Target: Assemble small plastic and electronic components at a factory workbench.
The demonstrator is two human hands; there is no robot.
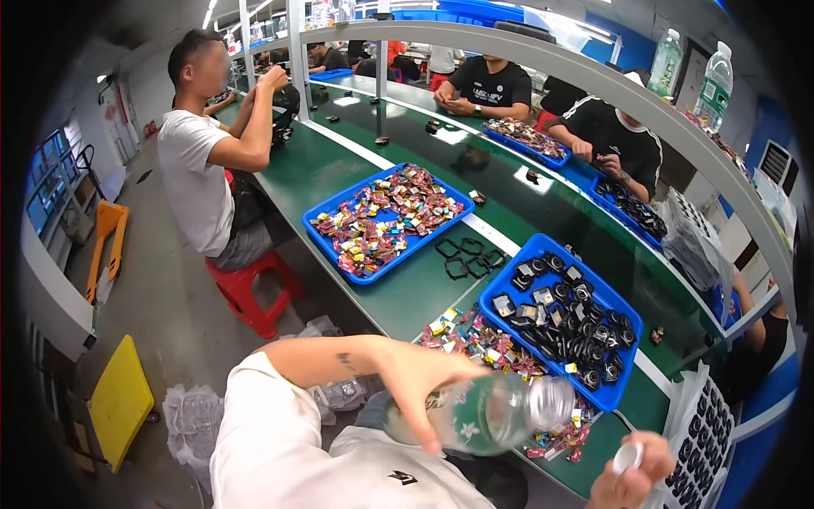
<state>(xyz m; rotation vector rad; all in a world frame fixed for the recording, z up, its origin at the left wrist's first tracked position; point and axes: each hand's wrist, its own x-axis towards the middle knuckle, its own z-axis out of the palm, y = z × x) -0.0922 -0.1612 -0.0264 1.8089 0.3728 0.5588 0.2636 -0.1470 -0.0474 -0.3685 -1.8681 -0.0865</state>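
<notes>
Bottle (475, 416) (uncapped), tray (628, 371) of black parts (583, 341)

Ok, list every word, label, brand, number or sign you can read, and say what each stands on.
Bottle in the left hand: pale flower print; any words too blurred to read.
Cap in the right hand: no print I can make out.
Wearer's white shirt: dark chest mark, no readable words.
Black shirt, top centre: white chest lettering, which I won't copy.
Upper-right bottles: label print too small.

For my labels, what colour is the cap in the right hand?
The cap is white, best seen in the head view.
</notes>
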